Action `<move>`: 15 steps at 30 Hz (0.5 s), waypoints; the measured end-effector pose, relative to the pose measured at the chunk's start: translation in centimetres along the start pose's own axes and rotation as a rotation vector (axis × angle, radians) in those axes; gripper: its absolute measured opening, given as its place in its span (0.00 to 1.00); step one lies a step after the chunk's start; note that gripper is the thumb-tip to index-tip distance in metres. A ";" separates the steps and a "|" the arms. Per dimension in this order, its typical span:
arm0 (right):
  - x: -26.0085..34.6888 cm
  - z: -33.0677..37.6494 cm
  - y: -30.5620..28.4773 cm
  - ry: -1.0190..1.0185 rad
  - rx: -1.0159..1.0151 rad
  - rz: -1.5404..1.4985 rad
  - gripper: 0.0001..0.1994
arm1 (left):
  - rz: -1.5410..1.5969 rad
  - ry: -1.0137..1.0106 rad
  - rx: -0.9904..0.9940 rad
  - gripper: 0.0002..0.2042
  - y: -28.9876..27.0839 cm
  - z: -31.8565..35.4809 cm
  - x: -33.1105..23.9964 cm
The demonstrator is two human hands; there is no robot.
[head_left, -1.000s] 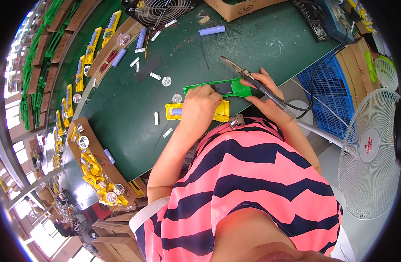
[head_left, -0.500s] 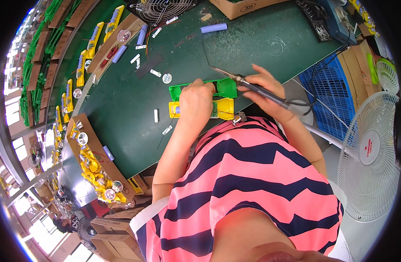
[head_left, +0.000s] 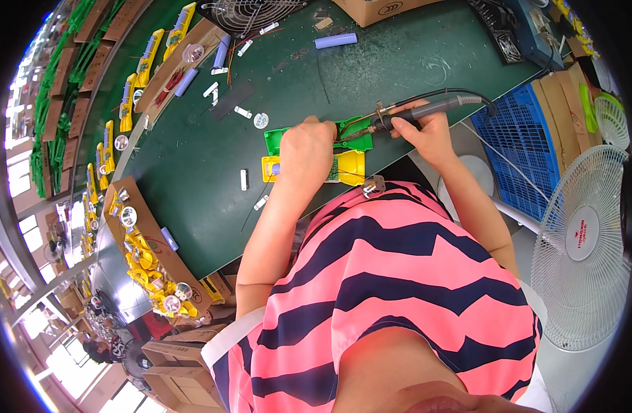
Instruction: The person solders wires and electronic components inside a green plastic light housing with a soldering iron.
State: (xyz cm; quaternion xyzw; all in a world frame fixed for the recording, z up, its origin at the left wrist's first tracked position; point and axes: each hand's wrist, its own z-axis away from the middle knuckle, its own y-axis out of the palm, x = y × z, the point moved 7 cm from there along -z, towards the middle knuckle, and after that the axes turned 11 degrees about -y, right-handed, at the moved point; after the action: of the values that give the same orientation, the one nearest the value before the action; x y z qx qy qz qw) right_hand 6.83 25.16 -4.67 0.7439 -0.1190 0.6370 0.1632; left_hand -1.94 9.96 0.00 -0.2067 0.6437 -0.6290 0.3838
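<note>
Left hand (head_left: 305, 148) presses yellow plastic housing (head_left: 350, 167) on green worktop (head_left: 192, 172); green housing (head_left: 278, 140) just behind it. Right hand (head_left: 426, 131) grip closed around grey soldering iron (head_left: 426, 110). Brown cardboard box (head_left: 378, 8) far behind.

Your left hand (head_left: 305, 148) rests on two plastic shells (head_left: 350, 167) lying side by side on the bench mat (head_left: 192, 165), one behind the other. Your right hand (head_left: 426, 131) sits at 3 o'clock of them, soldering iron (head_left: 416, 113) tip meeting the rear shell. Desk fan (head_left: 250, 12) stands at 11 o'clock, far edge. Cardboard tray of parts (head_left: 150, 258) lies at 8 o'clock. Crate (head_left: 522, 155) and pedestal fan (head_left: 584, 241) stand off the bench, at 3 to 4 o'clock.
</note>
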 end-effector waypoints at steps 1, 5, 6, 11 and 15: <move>0.0 0.0 0.1 -0.013 0.006 0.006 0.08 | 0.002 0.006 0.003 0.03 0.1 0.0 0.0; 0.0 0.2 0.2 -0.028 -0.003 0.008 0.08 | -0.003 -0.004 -0.001 0.03 0.1 0.0 0.1; 0.0 0.3 0.1 -0.025 -0.010 0.015 0.08 | -0.001 -0.006 0.002 0.03 0.0 0.0 0.0; 1.0 0.6 0.4 -0.026 -0.021 0.079 0.08 | -0.005 -0.018 0.000 0.04 -0.1 0.0 0.0; 3.2 1.7 0.4 -0.221 -0.067 0.082 0.08 | 0.000 -0.010 -0.006 0.04 0.1 -0.2 0.0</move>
State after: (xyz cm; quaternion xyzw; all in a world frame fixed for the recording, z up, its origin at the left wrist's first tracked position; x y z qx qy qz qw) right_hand 8.75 24.23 -1.76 0.7981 -0.1880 0.5531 0.1477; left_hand -2.06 10.07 -0.14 -0.2110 0.6436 -0.6262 0.3862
